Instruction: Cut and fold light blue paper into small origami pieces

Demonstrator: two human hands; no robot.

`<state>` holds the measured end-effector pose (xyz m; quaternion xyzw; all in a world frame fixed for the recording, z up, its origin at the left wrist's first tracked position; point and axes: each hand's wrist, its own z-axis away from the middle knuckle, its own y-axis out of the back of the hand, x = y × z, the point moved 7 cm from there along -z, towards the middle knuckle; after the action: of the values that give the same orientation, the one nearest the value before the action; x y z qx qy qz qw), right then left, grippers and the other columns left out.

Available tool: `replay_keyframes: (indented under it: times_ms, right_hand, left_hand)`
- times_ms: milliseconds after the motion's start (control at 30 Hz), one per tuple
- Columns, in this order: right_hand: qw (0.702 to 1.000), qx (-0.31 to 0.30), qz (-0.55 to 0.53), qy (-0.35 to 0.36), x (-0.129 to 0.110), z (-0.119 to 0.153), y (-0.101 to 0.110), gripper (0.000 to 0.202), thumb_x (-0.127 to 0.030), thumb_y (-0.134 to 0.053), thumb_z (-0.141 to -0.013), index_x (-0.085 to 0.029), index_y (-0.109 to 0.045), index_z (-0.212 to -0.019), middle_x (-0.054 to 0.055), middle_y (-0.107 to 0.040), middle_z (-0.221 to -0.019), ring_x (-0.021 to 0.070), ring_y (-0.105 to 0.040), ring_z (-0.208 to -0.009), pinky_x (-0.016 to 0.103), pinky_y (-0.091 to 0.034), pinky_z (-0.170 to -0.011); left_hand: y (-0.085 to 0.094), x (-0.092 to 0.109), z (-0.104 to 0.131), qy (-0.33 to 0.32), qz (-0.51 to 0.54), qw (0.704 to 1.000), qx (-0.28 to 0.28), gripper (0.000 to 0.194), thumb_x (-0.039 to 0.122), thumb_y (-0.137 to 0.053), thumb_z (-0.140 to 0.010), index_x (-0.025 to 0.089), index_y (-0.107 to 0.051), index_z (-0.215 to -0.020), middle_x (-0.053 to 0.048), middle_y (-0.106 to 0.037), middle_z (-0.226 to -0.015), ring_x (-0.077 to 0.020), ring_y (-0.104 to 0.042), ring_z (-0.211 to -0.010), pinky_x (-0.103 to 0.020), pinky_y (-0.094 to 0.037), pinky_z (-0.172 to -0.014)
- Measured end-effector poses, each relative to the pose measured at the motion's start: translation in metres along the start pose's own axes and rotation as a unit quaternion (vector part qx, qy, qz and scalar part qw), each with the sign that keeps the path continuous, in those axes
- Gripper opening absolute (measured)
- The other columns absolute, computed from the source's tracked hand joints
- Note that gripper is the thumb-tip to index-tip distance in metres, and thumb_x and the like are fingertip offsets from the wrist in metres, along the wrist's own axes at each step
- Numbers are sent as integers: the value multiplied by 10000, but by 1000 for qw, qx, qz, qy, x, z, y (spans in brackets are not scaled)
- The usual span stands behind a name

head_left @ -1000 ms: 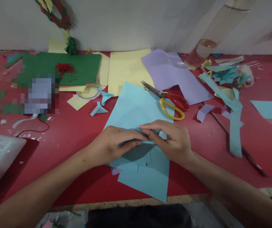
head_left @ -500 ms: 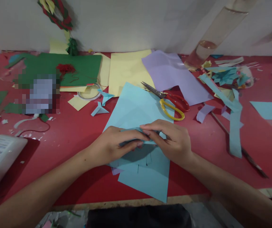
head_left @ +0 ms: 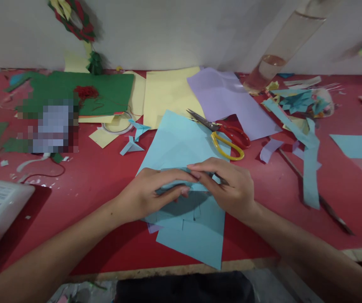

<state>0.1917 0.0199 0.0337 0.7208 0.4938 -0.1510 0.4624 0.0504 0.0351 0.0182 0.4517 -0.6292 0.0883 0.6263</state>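
Handheld blue paper (head_left: 172, 184), apparently folded

Bare forearms (head_left: 73, 240), dark clothing (head_left: 184, 288) at the lap.
Left grip (head_left: 149, 190) and right grip (head_left: 234, 185) are bare, slim-fingered hands; a small round spot (head_left: 111, 213) marks the left forearm near the wrist, and the dark cloth looks plain.

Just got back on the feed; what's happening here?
A person's left hand and right hand hold a small blue piece between their fingers, above blue sheets. The scissors lie beyond the hands, untouched. Two folded shapes rest on the red table, to the left.
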Motion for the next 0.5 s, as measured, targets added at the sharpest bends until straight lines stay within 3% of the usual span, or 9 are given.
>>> replay_keyframes:
  times_ms: [200,500]
  right_hand:
    - [998,40,13,-43,4,-1,5,137,-180,-623,-917,-255,-720,-978,2,-767,-864,132,-706,-725,237,-572,-653]
    - [998,45,11,-33,3,0,6,145,-175,-627,-916,-270,-710,-989,-10,-767,-887,130,-707,-760,237,-564,-665]
  left_hand:
    - [14,-5,3,77,-12,992,97,377,309,-629,-927,220,-528,-1279,49,-690,-654,-119,-696,-588,-179,-515,-556]
    - [19,-4,1,90,-2,989,113,270,288,-623,-932,208,-601,-1189,74,-651,-604,-87,-690,-546,-156,-498,-574]
